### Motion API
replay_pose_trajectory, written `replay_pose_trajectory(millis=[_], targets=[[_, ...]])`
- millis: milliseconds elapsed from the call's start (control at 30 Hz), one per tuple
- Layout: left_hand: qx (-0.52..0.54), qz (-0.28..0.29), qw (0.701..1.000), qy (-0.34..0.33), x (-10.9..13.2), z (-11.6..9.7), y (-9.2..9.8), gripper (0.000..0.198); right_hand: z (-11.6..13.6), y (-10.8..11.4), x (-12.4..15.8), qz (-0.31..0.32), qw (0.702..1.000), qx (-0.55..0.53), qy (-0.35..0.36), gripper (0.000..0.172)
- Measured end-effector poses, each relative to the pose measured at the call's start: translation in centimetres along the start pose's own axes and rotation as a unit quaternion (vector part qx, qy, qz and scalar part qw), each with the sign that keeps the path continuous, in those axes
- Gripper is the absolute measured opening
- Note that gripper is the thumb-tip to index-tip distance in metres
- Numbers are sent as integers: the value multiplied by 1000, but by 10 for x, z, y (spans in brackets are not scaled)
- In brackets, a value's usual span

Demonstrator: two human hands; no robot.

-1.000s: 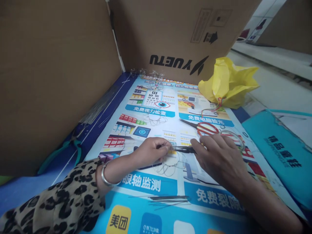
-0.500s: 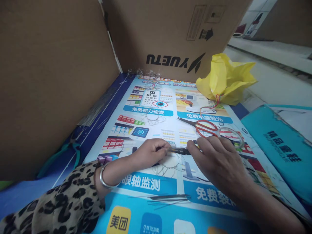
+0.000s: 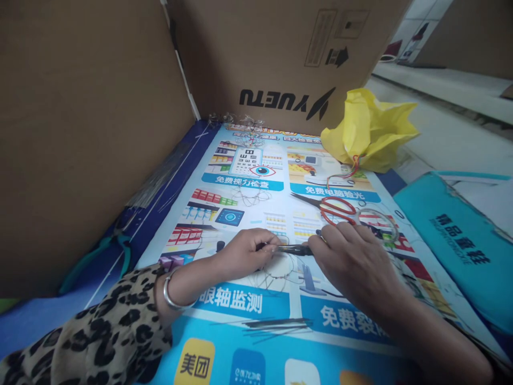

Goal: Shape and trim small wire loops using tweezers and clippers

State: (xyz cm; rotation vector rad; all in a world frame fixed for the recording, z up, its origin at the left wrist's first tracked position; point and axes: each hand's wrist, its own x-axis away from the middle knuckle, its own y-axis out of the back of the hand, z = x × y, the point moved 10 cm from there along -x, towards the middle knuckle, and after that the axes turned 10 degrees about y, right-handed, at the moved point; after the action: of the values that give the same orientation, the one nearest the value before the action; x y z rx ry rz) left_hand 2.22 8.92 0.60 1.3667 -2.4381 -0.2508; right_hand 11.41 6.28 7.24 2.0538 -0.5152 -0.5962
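Backdrop: brown cardboard [image 3: 280, 59] is standing
Right hand [image 3: 355, 256]: is gripping dark metal pliers [image 3: 295, 250]
Left hand [image 3: 250, 250]: is pinching thin grey looped wire [image 3: 276, 277]

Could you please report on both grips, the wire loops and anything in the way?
Right grip closed on dark pliers. Left grip pinched at their tips, contents hidden. Wire loops close by. Scissors just beyond, not between grips.
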Motion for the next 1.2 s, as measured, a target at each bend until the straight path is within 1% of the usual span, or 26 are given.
replay_pose_trajectory(millis=[167,433,567,733,867,1067,1133,1200], targets=[[-17,-1,1000,0,1,-2,0,16,0,-3,-1,13,1000,-9,-3,14],[-31,-14,999,-2,0,0,2,17,2,-6,0,15,1000,-6,-11,15],[-29,-12,999,6,0,1,1,18,2,-7,1,10,1000,-9,-16,16],[19,3,1000,14,0,4,-2,16,-1,-1,1,-19,999,-25,-14,15],[46,16,999,17,-1,6,-4,21,-7,6,2,-38,999,-19,-17,15],[79,14,997,-1,-2,3,-2,21,-16,14,7,-55,998,-4,-21,15],[91,19,996,-3,-2,2,-2,21,-20,13,8,-60,998,-10,-34,17],[102,17,995,-6,-2,1,-1,20,-22,9,8,-49,998,-18,-39,17]])
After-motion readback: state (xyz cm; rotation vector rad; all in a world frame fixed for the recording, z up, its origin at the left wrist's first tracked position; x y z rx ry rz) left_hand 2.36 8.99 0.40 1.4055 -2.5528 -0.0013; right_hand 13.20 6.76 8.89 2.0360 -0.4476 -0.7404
